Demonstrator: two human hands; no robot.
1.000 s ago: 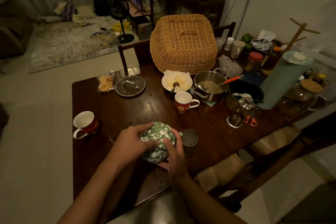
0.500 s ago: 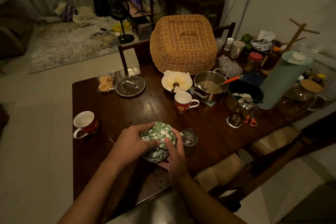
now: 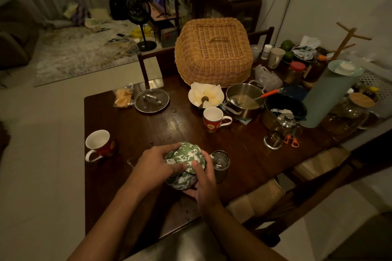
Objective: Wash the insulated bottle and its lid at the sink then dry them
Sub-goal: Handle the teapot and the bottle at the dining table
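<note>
Head view: both hands are on the green pot (image 3: 186, 154), not on the bottle (image 3: 221, 164). The left hand (image 3: 154, 165) lies curled over the pot's lid. The right hand (image 3: 203, 182) cups the body from below and from the right, with its thumb on the lid rim. So both grips are closed around the pot. The bottle stands upright on the table (image 3: 244, 150), just beside the right hand and behind it. Its top looks shiny, and I cannot tell if its lid is on. No sink is in view, so I judge that the washing has not begun.

I see three risks. If I swing the pot to the right, the back of the right hand can knock the narrow bottle over, and it may roll. If I tilt the pot, its lid can slide off. The pot is also near the front edge of the table, so a careless release could send it to the floor.

For room, the wood to the left of the pot is bare up to the mug (image 3: 99, 144). Farther back stand a second mug (image 3: 213, 118) and a glass jug (image 3: 280, 131), well apart from the hands. A chair (image 3: 265, 199) blocks the right side, so I would go out to the left.
</note>
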